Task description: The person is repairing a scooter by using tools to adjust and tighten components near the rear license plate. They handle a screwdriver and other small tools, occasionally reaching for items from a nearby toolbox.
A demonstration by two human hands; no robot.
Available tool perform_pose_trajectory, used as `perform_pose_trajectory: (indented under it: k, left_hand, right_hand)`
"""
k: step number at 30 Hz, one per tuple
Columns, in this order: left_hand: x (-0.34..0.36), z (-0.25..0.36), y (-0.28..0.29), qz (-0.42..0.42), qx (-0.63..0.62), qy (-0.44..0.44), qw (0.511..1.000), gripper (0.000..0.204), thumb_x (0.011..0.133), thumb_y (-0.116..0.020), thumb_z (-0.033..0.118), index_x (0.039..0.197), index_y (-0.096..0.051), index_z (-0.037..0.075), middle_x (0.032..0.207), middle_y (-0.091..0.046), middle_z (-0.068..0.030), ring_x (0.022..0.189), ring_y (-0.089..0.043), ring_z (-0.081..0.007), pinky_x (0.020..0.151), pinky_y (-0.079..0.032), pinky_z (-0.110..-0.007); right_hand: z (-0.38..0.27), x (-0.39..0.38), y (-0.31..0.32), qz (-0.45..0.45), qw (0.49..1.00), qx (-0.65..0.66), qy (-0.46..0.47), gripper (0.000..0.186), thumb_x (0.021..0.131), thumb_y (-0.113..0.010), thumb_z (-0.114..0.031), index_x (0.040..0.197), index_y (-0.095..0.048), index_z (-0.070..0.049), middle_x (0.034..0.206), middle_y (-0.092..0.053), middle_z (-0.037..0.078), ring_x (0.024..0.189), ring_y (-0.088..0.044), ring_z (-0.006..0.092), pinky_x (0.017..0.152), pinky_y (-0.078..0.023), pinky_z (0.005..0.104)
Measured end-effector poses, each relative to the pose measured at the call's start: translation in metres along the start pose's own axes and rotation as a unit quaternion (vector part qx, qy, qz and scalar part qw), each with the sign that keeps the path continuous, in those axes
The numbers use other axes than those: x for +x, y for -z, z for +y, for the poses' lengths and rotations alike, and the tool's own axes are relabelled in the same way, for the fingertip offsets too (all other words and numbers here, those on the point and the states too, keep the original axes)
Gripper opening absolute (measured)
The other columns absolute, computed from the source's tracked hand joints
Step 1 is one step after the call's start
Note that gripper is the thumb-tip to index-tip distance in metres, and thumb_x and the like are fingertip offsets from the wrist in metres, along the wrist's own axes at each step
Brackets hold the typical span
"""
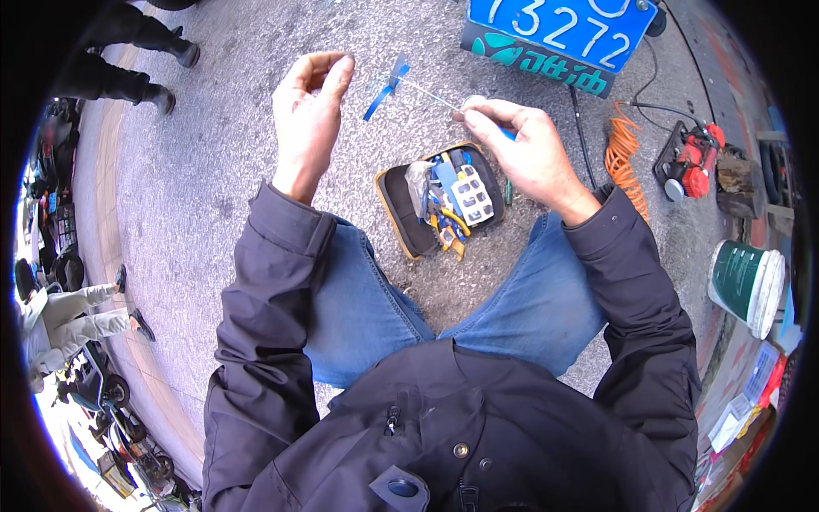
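My right hand grips a thin metal needle tool between thumb and fingers; a bit of blue shows under the fingers, perhaps its handle. At the tool's far end hangs a blue strip, its upper part greyish and clear-looking. My left hand is raised to the left of the strip, apart from it. Its thumb and fingertips are pinched together; what they hold, if anything, is too small to see. On the ground between my knees lies an unzipped black tool case, with blue and yellow-handled tools and a white tray of black pieces.
Ahead to the right is a blue plate over a dark green-lettered panel. Near it lie a coiled orange hose and a red pump-like device. A green-and-white bucket stands at right. People's legs and parked scooters are at left.
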State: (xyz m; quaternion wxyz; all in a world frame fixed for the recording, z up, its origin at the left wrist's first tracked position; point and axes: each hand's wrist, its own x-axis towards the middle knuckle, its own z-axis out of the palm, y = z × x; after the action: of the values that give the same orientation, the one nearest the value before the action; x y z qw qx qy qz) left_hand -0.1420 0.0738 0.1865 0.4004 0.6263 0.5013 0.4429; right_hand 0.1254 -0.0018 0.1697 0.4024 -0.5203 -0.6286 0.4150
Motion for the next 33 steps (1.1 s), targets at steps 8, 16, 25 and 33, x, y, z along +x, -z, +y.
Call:
perform_pose_trajectory:
  k: [8, 16, 25, 33]
  left_hand:
    - [0.008, 0.002, -0.001, -0.198, -0.224, 0.057, 0.953, 0.046, 0.105, -0.06, 0.031, 0.141, -0.059, 0.003, 0.139, -0.063, -0.0133, 0.133, -0.055, -0.0245, 0.115, -0.04, -0.043]
    - [0.008, 0.004, -0.003, -0.194, -0.258, 0.123, 0.939, 0.032, 0.099, -0.071, 0.027, 0.117, -0.071, 0.001, 0.11, -0.074, -0.0086, 0.105, -0.067, -0.0164, 0.095, -0.048, -0.033]
    - [0.009, 0.016, 0.003, -0.141, -0.268, 0.167, 0.938, 0.024, 0.094, -0.074, 0.019, 0.106, -0.073, -0.001, 0.098, -0.074, -0.0117, 0.083, -0.074, -0.0197, 0.073, -0.06, -0.033]
    - [0.001, -0.02, -0.001, -0.092, -0.305, 0.154, 0.935, 0.02, 0.094, -0.069, 0.013, 0.1, -0.07, -0.007, 0.093, -0.073, -0.0149, 0.069, -0.074, -0.023, 0.06, -0.061, -0.034]
  right_hand:
    - [-0.017, -0.002, 0.013, -0.092, 0.987, 0.098, -0.091, 0.031, 0.105, -0.06, -0.028, 0.114, -0.077, -0.004, 0.08, -0.065, -0.003, 0.068, -0.055, 0.0029, 0.06, -0.046, 0.0205]
    - [-0.019, 0.008, 0.015, -0.093, 0.983, 0.135, -0.086, 0.031, 0.105, -0.06, -0.028, 0.114, -0.077, -0.004, 0.08, -0.064, -0.003, 0.066, -0.052, 0.003, 0.06, -0.044, 0.0211]
    - [-0.016, 0.011, 0.007, -0.024, 0.988, 0.116, -0.096, 0.032, 0.108, -0.054, -0.024, 0.119, -0.07, 0.002, 0.083, -0.06, -0.002, 0.066, -0.045, 0.0033, 0.058, -0.034, 0.0207]
    - [0.012, 0.023, -0.005, -0.07, 0.979, 0.17, -0.093, 0.035, 0.11, -0.052, -0.025, 0.125, -0.067, 0.003, 0.089, -0.058, -0.001, 0.07, -0.043, 0.0035, 0.061, -0.032, 0.0201]
